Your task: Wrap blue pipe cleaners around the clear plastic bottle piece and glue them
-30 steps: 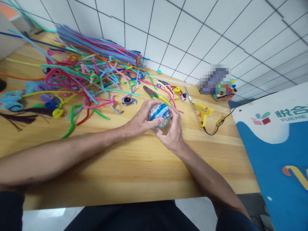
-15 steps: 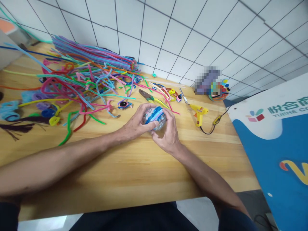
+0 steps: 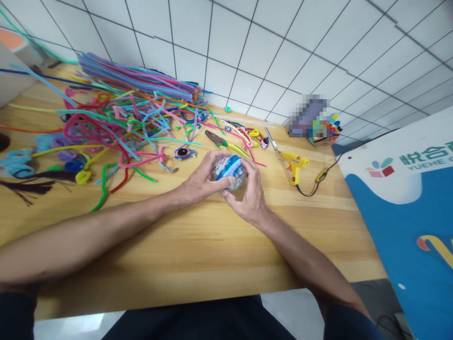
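Observation:
Between my two hands is a round ball with blue, light-blue and lilac stripes over a shiny, clear-looking surface. My left hand wraps its left side, thumb lying across the front. On the right, my right hand curls round the ball with its thumb low and fingers over the far side. Parts of the ball are hidden by the fingers. Just beyond it lie pliers with yellow-green handles. A small pipe-cleaner piece with a black round centre rests left of my left hand.
Loose pipe cleaners tangle across the left of the wooden table, with a thick bundle along the tiled wall. At right lie a yellow glue gun, its cord, and a pen-like tool. A blue printed board stands beyond the right edge.
Both hands keep the ball in nearly the same place and hold. The whole view has shifted very slightly.

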`<state>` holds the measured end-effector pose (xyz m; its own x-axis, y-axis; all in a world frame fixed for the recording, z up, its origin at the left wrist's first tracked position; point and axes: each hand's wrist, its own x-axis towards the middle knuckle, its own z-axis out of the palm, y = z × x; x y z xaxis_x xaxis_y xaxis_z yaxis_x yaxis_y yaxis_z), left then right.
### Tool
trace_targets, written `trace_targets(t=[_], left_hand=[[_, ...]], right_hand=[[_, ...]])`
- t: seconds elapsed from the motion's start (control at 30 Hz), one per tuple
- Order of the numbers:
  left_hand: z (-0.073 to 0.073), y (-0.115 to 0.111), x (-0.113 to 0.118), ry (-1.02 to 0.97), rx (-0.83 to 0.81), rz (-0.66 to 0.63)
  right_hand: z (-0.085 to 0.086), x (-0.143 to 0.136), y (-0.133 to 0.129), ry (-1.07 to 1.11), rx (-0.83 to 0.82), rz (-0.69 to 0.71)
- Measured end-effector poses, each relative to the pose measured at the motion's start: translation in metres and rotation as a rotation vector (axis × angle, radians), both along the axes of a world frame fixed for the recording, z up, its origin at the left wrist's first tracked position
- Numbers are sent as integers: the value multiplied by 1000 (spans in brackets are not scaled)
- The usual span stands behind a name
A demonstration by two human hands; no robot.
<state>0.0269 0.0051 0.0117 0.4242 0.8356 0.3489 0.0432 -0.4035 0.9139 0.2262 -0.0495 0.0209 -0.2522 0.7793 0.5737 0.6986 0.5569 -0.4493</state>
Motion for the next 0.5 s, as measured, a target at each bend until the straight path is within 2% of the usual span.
trace_targets(t=[0.37, 0.5], left_hand=[[1, 0, 0, 11, -17, -8], [4, -1, -1, 18, -16, -10]], right_hand=[[-4, -3, -1, 13, 105, -48], [-1, -1, -3, -37, 138, -1]])
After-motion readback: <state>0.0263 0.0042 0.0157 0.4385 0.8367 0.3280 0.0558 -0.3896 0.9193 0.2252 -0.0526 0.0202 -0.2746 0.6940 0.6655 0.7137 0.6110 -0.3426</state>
